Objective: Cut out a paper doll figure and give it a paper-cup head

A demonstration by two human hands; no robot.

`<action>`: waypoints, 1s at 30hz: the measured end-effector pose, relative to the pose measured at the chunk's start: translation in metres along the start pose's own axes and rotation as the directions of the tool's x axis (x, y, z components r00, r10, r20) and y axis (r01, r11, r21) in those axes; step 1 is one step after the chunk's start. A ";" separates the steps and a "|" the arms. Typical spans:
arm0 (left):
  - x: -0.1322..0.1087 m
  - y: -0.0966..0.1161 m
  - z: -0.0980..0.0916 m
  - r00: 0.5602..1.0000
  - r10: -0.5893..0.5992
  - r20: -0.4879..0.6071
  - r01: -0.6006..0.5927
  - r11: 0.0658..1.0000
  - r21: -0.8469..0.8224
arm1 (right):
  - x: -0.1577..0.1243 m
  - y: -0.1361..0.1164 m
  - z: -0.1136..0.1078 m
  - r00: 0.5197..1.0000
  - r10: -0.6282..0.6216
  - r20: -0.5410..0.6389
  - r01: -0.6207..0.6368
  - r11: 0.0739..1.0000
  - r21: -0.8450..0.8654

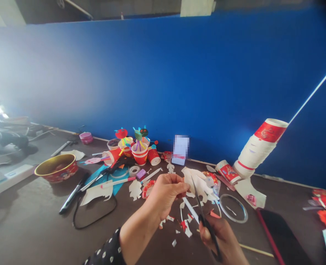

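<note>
My left hand (165, 193) is closed, with thumb and fingers pinching the edge of a white paper cutout (198, 178) that has an irregular outline. In my right hand (225, 235) is a pair of scissors (212, 235) with dark handles. The blades point up and away from me, and their tips overlap the paper in view; whether they are touching it I cannot tell. Small paper scraps (188, 232) lie on the table below the hands. A white paper figure (135, 189) lies left of my left hand.
Red paper cups (140, 158) with colourful figures stand near the blue wall (163, 81). A leaning cup stack (258, 151) is at right, by a tape roll (244, 212) and a phone (282, 239). At left are a gold-rimmed bowl (60, 175) and a knife-like tool (70, 197).
</note>
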State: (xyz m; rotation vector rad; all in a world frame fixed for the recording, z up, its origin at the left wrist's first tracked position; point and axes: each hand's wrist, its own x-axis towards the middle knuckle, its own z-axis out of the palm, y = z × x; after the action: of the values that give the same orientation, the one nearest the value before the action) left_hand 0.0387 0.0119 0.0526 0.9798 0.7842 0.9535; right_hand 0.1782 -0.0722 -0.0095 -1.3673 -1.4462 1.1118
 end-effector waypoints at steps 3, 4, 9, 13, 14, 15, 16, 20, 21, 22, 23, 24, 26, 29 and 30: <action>0.000 0.004 -0.002 1.000 -0.001 0.010 0.001 1.000 0.026 | 0.001 -0.002 0.000 1.000 -0.017 -0.011 0.017 0.999 -0.038; -0.001 0.005 -0.002 1.000 -0.002 0.010 0.002 0.999 0.033 | 0.001 -0.003 0.000 1.000 -0.028 -0.011 0.027 0.999 -0.045; 0.000 0.007 -0.006 1.000 -0.006 0.009 0.006 0.997 0.077 | 0.003 0.001 -0.001 0.999 -0.003 0.044 0.007 0.997 -0.079; 0.002 0.008 -0.008 1.000 -0.013 0.020 0.011 0.994 0.107 | 0.006 0.009 -0.001 0.995 0.038 0.090 -0.029 0.995 -0.094; 0.002 0.008 -0.008 1.000 -0.019 0.024 0.016 0.994 0.112 | 0.007 0.010 -0.001 0.994 0.049 0.097 -0.039 0.994 -0.100; 0.003 0.009 -0.009 0.999 -0.023 0.030 0.020 0.993 0.116 | 0.007 0.011 0.000 0.993 0.057 0.101 -0.046 0.993 -0.105; 0.003 0.009 -0.009 0.999 -0.027 0.034 0.023 0.993 0.119 | 0.007 0.010 0.000 0.993 0.059 0.101 -0.048 0.993 -0.106; 0.002 0.011 -0.011 0.998 -0.049 0.033 0.044 0.989 0.141 | 0.005 0.002 0.002 0.996 0.042 0.076 -0.034 0.995 -0.095; 0.002 0.011 -0.011 0.998 -0.054 0.031 0.049 0.988 0.149 | 0.004 -0.001 0.002 0.998 0.037 0.055 -0.031 0.995 -0.094; 0.002 0.011 -0.011 0.998 -0.056 0.030 0.051 0.987 0.154 | 0.003 -0.003 0.002 0.998 0.042 0.036 -0.038 0.995 -0.097; 0.002 0.011 -0.011 0.998 -0.056 0.030 0.051 0.986 0.157 | 0.003 -0.005 0.002 0.998 0.051 0.024 -0.048 0.994 -0.101; 0.002 0.011 -0.011 0.998 -0.056 0.029 0.051 0.986 0.158 | 0.002 -0.007 0.002 0.998 0.060 0.022 -0.058 0.993 -0.104; 0.001 0.011 -0.011 0.998 -0.058 0.030 0.053 0.986 0.159 | 0.002 -0.009 0.002 0.997 0.073 0.034 -0.069 0.992 -0.106; 0.001 0.012 -0.011 0.997 -0.060 0.039 0.053 0.986 0.159 | 0.003 -0.008 0.002 0.997 0.060 0.039 -0.056 0.993 -0.100; 0.001 0.012 -0.011 0.997 -0.060 0.052 0.051 0.987 0.155 | 0.003 -0.007 0.002 0.998 0.053 0.033 -0.049 0.994 -0.098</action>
State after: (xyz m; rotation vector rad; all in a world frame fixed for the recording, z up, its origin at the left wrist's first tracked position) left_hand 0.0261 0.0189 0.0598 1.1084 0.8424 0.8225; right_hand 0.1747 -0.0693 -0.0034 -1.4664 -1.5164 1.1160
